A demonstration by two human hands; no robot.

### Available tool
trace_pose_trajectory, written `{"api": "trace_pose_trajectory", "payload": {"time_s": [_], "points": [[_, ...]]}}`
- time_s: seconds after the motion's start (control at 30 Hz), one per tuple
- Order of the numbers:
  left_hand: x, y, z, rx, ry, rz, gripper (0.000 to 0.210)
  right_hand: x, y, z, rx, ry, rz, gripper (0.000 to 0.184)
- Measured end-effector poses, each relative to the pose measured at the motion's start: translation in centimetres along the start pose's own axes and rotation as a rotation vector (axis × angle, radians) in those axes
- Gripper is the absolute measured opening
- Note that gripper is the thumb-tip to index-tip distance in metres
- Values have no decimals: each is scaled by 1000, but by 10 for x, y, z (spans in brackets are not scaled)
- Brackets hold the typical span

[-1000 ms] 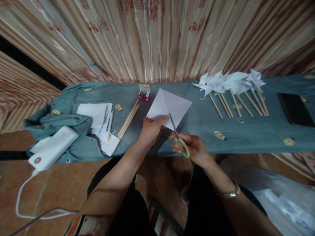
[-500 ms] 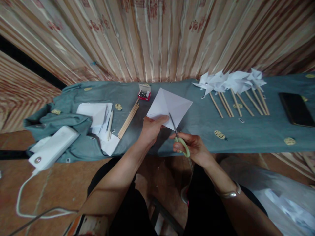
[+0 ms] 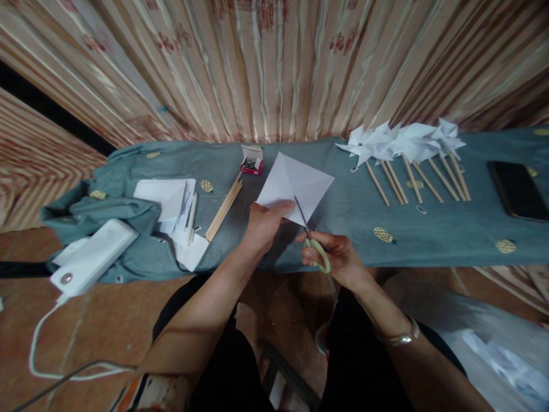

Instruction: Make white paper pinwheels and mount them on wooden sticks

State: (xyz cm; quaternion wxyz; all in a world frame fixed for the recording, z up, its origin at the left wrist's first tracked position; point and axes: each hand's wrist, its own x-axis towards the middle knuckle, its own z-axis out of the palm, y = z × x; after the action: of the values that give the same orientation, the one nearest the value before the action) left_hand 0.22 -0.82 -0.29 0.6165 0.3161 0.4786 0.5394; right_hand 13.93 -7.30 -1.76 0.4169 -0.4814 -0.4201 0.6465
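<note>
A creased white square of paper (image 3: 291, 177) is pinched along its near left side by my left hand (image 3: 266, 223), thumb on top. My right hand (image 3: 332, 254) grips scissors (image 3: 318, 252) with light green handles. Their blades lie at the paper's near corner and point toward its centre, close to my left thumb. Left of the paper are a small red open box (image 3: 252, 165) of metal pins or tacks and a bundle of wooden sticks (image 3: 224, 210).
Several white paper pinwheels (image 3: 403, 143) on sticks lie at the right, with a black phone (image 3: 518, 190) beyond. At the left are stacked white papers (image 3: 163, 197), a pale pen (image 3: 192, 218) and a white power bank (image 3: 94, 257) with a cable. A patterned curtain (image 3: 274, 68) hangs behind.
The paper's right corner has shifted very slightly left. Both hands and the scissors stay in nearly the same place.
</note>
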Motion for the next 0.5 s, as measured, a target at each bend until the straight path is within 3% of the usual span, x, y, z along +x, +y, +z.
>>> {"api": "trace_pose_trajectory", "payload": {"time_s": [0.5], "points": [[1, 0, -1, -29, -11, 14, 17, -1, 1, 1, -2, -21, 29, 39]]}}
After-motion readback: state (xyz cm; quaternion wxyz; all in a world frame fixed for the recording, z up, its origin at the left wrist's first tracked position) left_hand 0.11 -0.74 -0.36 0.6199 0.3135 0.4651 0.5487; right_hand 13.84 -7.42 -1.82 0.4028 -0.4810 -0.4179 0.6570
